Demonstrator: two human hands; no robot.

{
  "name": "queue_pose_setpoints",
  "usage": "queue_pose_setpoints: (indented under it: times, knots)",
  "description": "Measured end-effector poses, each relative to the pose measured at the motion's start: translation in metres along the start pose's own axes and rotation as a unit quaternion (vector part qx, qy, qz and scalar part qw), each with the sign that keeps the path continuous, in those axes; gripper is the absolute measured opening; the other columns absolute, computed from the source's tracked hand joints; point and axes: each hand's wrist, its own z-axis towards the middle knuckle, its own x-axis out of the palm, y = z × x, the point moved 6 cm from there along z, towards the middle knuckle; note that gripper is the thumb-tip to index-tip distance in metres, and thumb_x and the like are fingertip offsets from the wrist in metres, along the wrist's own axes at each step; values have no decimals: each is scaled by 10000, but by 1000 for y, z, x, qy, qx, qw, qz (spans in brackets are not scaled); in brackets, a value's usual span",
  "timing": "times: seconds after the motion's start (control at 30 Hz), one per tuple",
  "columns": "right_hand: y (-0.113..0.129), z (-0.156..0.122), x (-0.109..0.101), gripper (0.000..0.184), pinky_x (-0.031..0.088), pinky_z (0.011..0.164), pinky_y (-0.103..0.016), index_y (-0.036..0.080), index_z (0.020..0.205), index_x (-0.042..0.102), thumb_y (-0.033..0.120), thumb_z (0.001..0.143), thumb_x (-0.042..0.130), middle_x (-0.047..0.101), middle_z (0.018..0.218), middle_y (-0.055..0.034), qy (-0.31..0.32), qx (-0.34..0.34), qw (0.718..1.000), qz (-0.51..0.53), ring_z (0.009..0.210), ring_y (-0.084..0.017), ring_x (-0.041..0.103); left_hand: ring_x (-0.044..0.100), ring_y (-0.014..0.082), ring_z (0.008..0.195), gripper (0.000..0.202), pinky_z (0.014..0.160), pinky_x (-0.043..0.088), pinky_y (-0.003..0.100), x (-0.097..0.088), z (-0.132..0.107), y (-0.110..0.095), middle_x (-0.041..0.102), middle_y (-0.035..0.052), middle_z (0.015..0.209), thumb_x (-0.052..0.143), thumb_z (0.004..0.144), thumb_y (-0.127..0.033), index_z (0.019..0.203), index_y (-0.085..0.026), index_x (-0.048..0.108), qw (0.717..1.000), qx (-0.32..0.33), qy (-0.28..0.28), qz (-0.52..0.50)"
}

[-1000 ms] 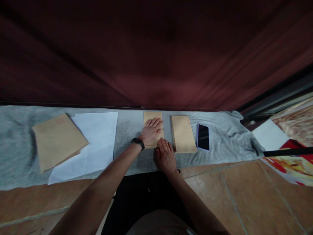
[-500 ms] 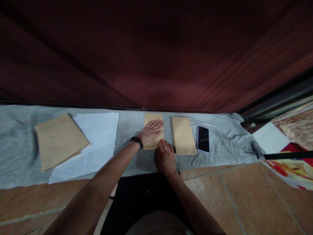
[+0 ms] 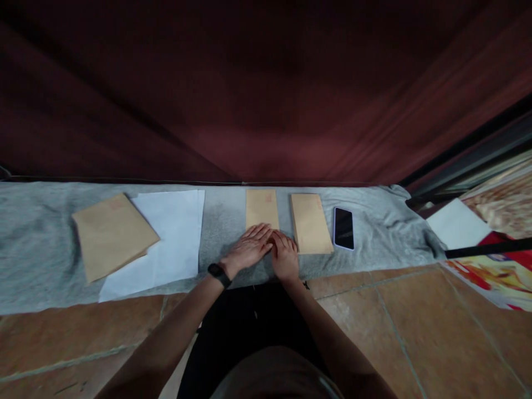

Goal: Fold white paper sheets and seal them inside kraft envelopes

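A brown paper envelope [image 3: 261, 205] lies flat in front of me, with small red print near its top right corner. My left hand [image 3: 248, 247], wearing a black wristband, rests on its lower part with the fingers stretched out and flat. At the envelope's lower right corner is my right hand [image 3: 285, 255], fingers together and bent over the edge; the fingertips are partly hidden. The two hands meet there, covering the envelope's bottom end. Just right of my right hand lies a stack of similar brown envelopes [image 3: 311, 224].
A grey cloth [image 3: 224, 216] covers the narrow surface, backed by a dark red upright panel [image 3: 266, 138]. Left are white paper sheets [image 3: 178, 238] under larger brown envelopes [image 3: 116, 235]. A phone [image 3: 343, 228] lies right of the stack. Tiled floor [image 3: 357, 310] shows below.
My left hand has slid down the envelope toward me, uncovering its upper part and red print. My right hand stays at the lower right corner, its fingers more bent. The view has shifted slightly.
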Motion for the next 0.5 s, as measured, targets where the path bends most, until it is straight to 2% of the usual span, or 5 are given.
queue_pose_setpoints:
  times: [0.2, 0.3, 0.5]
  knots:
    - [1, 0, -2, 393, 366, 1131, -385, 190, 1387, 574, 200, 1035, 400, 608, 1429, -93, 2, 4, 1000, -11, 1312, -224, 535, 210, 227, 1555, 620, 1295, 132, 431, -2, -42, -22, 317, 87, 1653, 345, 1043, -478, 1577, -162, 330, 996, 18, -76, 45]
    - [0, -1, 0, 405, 373, 1125, -398, 190, 1410, 555, 209, 1033, 408, 603, 1432, -104, 6, 1, 1000, -16, 1320, -217, 524, 198, 219, 1557, 614, 1291, 145, 439, 0, -53, -24, 315, 69, 1655, 347, 1043, -489, 1580, -191, 327, 996, 21, -78, 45]
    - [0, -4, 0, 439, 361, 1147, -441, 166, 1439, 533, 196, 1030, 375, 580, 1458, -115, -7, -17, 1000, -13, 1353, -242, 502, 208, 217, 1554, 654, 1280, 163, 418, -1, -57, -23, 330, 107, 1644, 331, 1043, -513, 1581, -141, 311, 997, 20, -64, 40]
